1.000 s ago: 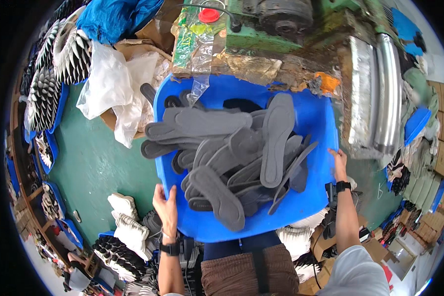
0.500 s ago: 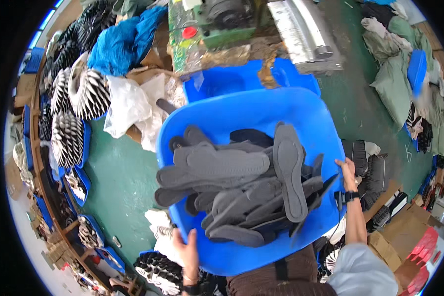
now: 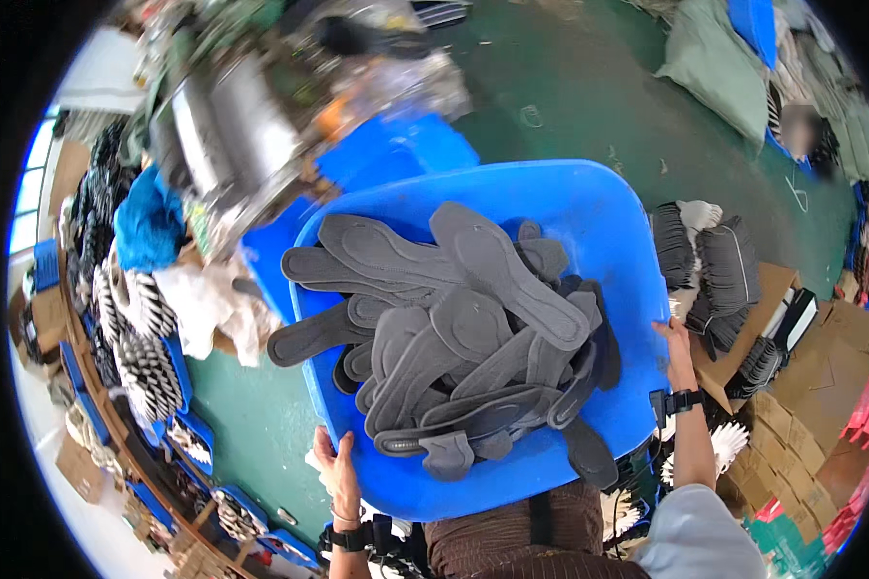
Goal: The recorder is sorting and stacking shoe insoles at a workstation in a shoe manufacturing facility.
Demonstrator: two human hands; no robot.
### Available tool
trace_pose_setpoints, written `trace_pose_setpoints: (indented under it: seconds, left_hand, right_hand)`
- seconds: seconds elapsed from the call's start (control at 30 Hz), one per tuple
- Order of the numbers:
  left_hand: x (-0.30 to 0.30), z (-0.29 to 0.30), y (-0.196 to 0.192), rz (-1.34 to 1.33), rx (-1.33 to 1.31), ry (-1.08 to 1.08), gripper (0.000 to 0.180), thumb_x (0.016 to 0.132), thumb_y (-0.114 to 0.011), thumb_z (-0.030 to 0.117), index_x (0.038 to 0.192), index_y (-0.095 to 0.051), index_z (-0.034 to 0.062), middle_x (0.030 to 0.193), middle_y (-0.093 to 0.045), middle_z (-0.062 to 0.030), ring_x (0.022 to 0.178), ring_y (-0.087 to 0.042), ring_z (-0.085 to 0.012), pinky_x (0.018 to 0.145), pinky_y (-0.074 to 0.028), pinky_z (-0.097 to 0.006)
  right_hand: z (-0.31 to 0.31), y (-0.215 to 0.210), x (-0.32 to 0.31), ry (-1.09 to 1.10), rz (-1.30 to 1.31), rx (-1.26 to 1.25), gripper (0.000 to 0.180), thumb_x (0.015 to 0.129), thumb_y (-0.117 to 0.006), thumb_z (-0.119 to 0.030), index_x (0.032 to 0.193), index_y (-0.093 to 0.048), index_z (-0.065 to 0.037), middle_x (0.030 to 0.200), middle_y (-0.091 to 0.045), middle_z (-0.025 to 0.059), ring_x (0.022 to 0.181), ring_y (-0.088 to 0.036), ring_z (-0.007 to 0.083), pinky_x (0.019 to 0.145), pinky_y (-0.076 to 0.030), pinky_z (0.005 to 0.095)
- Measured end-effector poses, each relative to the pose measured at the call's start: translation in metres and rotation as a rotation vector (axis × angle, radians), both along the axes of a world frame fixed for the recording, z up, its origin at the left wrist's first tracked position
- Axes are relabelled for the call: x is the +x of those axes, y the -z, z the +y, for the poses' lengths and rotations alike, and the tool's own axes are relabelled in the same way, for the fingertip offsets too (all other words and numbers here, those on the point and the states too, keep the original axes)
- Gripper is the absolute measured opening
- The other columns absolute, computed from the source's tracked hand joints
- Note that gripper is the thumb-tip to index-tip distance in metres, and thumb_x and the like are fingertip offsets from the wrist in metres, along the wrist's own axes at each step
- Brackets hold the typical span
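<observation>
I hold a big blue plastic tub (image 3: 589, 203) in front of my body, above a green floor. It is filled with several grey shoe insoles (image 3: 463, 328), piled loosely; one hangs over the left rim. My left hand (image 3: 336, 468) grips the tub's lower left edge. My right hand (image 3: 674, 349) grips its right edge. Both wrists wear dark bands.
A metal machine (image 3: 232, 135) with a second blue tub (image 3: 396, 159) beside it stands at upper left. Stacks of black-and-white soles (image 3: 145, 338) line the left side. More dark soles (image 3: 714, 256) and cardboard boxes (image 3: 840, 386) lie right. A grey sack (image 3: 719, 68) lies far on the green floor.
The view has swung to the right with the tub: the machine moved from top centre to upper left, and boxes and soles on the right came into sight. Both hands kept their grip.
</observation>
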State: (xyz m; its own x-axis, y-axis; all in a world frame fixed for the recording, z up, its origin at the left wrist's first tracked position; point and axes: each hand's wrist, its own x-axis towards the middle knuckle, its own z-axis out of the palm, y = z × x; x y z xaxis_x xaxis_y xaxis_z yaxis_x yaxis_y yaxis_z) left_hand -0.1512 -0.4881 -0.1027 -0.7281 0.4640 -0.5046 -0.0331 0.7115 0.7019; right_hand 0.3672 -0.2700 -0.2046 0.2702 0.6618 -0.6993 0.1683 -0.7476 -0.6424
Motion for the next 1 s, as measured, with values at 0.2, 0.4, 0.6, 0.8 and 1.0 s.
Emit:
trace_pose_setpoints:
  seconds: [0.2,0.4,0.6,0.8,1.0]
  left_hand:
    - [0.038,0.107,0.034,-0.142,0.032,0.241,0.012,0.083,-0.057,0.0,0.095,-0.058,0.0036,0.086,-0.06,0.0012,0.076,-0.05,-0.008,0.069,-0.041,-0.024]
    - [0.083,0.245,0.027,-0.2,0.035,0.36,0.011,0.081,-0.06,-0.001,0.078,-0.053,0.007,0.074,-0.053,0.005,0.067,-0.042,-0.0048,0.061,-0.034,-0.022]
    - [0.09,0.423,0.047,-0.095,0.021,0.612,0.013,0.081,-0.063,0.003,0.076,-0.052,0.0075,0.071,-0.049,0.0058,0.065,-0.039,-0.0037,0.058,-0.031,-0.023]
    - [0.083,0.614,0.115,0.092,0.066,0.874,0.024,0.089,-0.06,0.009,0.111,-0.06,-0.0015,0.097,-0.064,-0.0073,0.087,-0.057,-0.0127,0.078,-0.045,-0.027]
    - [0.14,0.7,0.16,-0.038,0.134,0.845,0.048,0.09,-0.055,0.001,0.137,-0.044,0.0024,0.132,-0.052,-0.0161,0.12,-0.052,-0.0236,0.099,-0.042,-0.034]
  right_hand:
    - [0.015,-0.019,0.091,0.257,0.248,-0.153,0.038,0.078,-0.066,-0.007,0.114,-0.057,0.002,0.101,-0.063,0.0083,0.087,-0.062,0.0175,0.08,-0.049,0.0308]
    - [0.027,-0.041,0.173,0.315,0.468,-0.406,0.052,0.074,-0.068,0.001,0.122,-0.05,0.003,0.109,-0.062,0.0108,0.096,-0.061,0.0205,0.086,-0.05,0.0343]
    - [0.057,0.013,0.188,0.383,0.523,-0.338,0.064,0.059,-0.056,0.017,0.121,-0.053,0.002,0.115,-0.06,0.0135,0.102,-0.059,0.0286,0.086,-0.049,0.0382]
    - [0.148,0.095,0.157,0.671,0.506,-0.26,0.035,0.059,-0.056,0.006,0.092,-0.059,-0.003,0.098,-0.06,0.0076,0.09,-0.057,0.0244,0.078,-0.047,0.0328]
    - [0.27,0.186,0.149,0.716,0.513,-0.157,0.035,0.06,-0.057,0.005,0.094,-0.054,-0.002,0.086,-0.057,0.0075,0.081,-0.056,0.0227,0.073,-0.047,0.0322]
